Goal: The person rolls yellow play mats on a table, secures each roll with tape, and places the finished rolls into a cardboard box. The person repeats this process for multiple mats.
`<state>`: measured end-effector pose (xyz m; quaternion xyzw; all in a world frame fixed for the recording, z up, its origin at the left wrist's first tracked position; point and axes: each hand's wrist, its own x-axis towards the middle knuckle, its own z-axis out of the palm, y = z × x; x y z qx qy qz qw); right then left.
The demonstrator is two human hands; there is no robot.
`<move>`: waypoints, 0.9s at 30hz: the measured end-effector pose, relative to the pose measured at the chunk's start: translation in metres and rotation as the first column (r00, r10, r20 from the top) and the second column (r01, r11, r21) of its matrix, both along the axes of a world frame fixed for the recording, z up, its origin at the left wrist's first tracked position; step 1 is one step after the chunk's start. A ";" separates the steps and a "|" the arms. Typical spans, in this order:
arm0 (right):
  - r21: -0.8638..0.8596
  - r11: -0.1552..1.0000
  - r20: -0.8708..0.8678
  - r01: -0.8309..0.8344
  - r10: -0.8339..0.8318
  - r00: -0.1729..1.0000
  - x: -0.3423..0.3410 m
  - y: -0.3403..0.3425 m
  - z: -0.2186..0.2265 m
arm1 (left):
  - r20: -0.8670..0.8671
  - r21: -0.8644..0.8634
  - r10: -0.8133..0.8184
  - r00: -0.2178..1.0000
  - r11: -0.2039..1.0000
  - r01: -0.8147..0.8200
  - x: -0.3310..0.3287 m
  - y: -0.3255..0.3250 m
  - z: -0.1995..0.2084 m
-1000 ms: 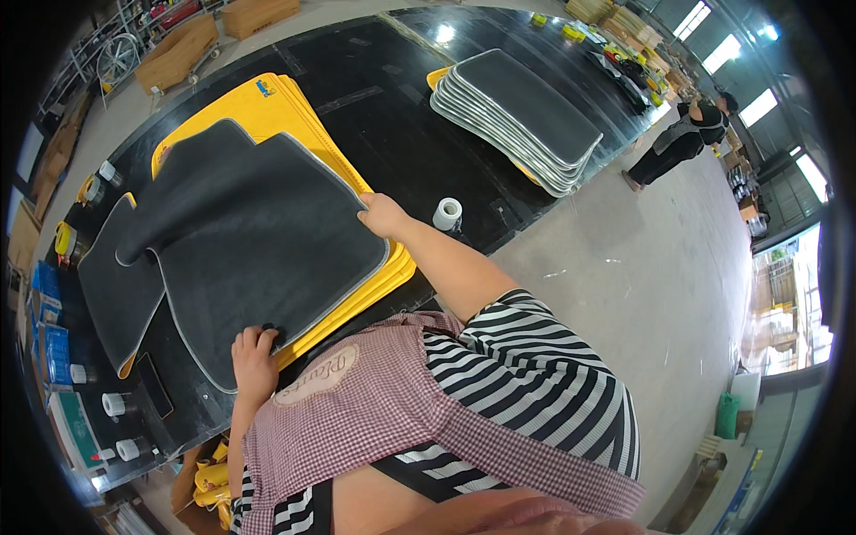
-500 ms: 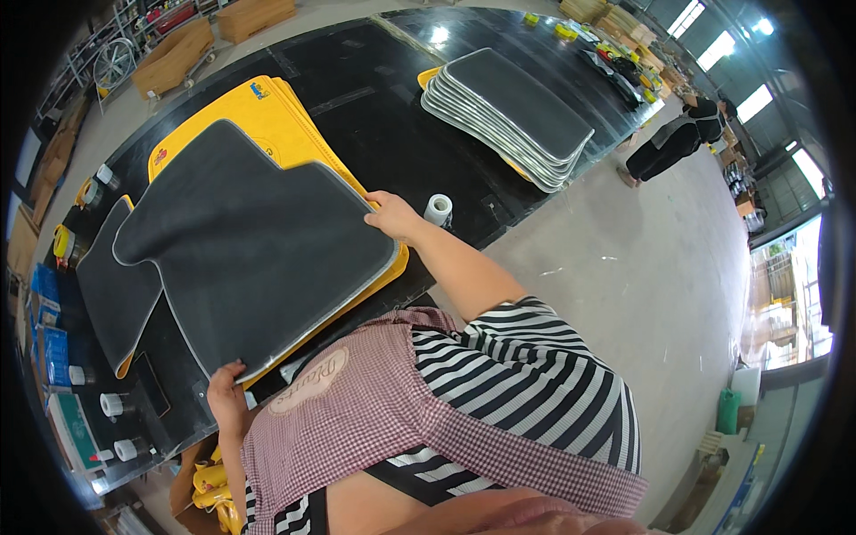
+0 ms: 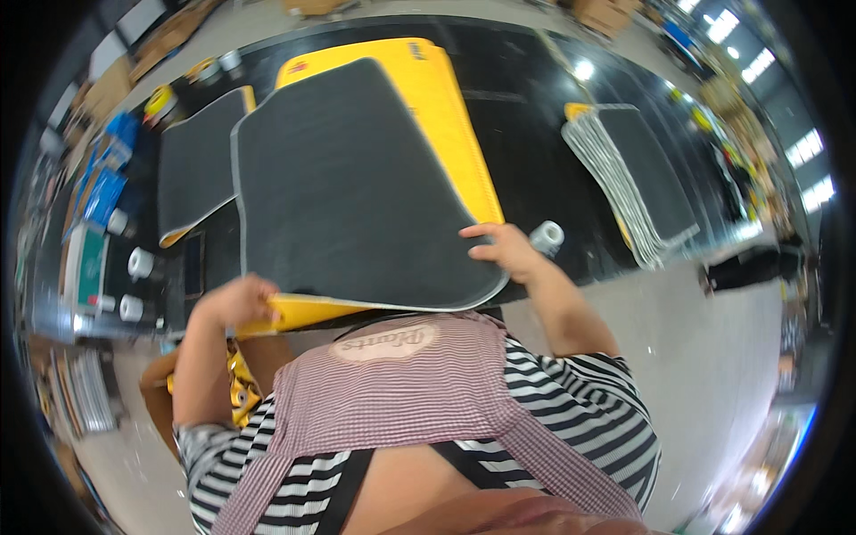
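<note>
A large dark floor mat (image 3: 348,187) with pale edge trim lies face down over a stack of yellow mats (image 3: 446,116) on the black table. My left hand (image 3: 239,303) is closed at its near left corner, fingers curled and slightly blurred, partly hiding what they pinch. A yellow flap (image 3: 312,310) shows beneath the trim beside that hand. My right hand (image 3: 506,251) rests at the near right edge, two digits stretched apart over the dark surface. Left of the big mat lies a smaller dark mat (image 3: 201,160) with a yellow corner showing.
To the right stands a stack of dark mats (image 3: 646,169) with pale edges. A white roll (image 3: 547,236) is close to my right hand. White rolls (image 3: 140,262), a dark phone-like slab (image 3: 194,265) and blue packages (image 3: 105,192) line the left side. A box with yellow items (image 3: 241,383) sits below the table edge.
My view has turned, so the table lies squarer ahead. The large dark mat now lies more in line with the yellow stack. My right hand's fingers have spread over the mat's edge.
</note>
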<state>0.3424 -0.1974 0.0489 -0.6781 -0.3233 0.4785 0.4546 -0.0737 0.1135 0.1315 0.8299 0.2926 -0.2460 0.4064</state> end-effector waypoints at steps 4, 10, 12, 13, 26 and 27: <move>-0.150 0.958 -0.183 0.243 -0.269 0.946 0.041 0.130 0.053 | 0.136 0.645 -0.267 0.954 0.755 0.120 0.062 0.128 0.033; 0.937 0.321 0.295 -0.138 -0.518 0.803 0.215 0.333 0.260 | 0.790 0.390 -0.479 0.382 -0.088 -0.917 0.165 0.251 0.263; 0.956 0.267 0.032 0.122 -0.508 0.861 0.194 0.324 0.324 | 0.592 0.374 -0.699 0.401 -0.203 -0.905 0.133 0.174 0.324; 0.986 0.145 0.148 -0.079 -0.560 0.815 0.193 0.296 0.317 | 0.564 0.455 -0.764 0.314 -0.030 -0.890 0.148 0.133 0.306; 0.073 0.934 0.247 0.351 -0.358 0.900 0.076 0.081 -0.058 | 0.618 0.675 -0.255 0.744 0.657 -0.335 0.069 0.019 -0.120; 0.036 0.926 0.322 0.375 -0.366 0.873 0.060 0.072 -0.049 | 0.613 0.668 -0.233 0.755 0.664 -0.337 0.061 0.008 -0.127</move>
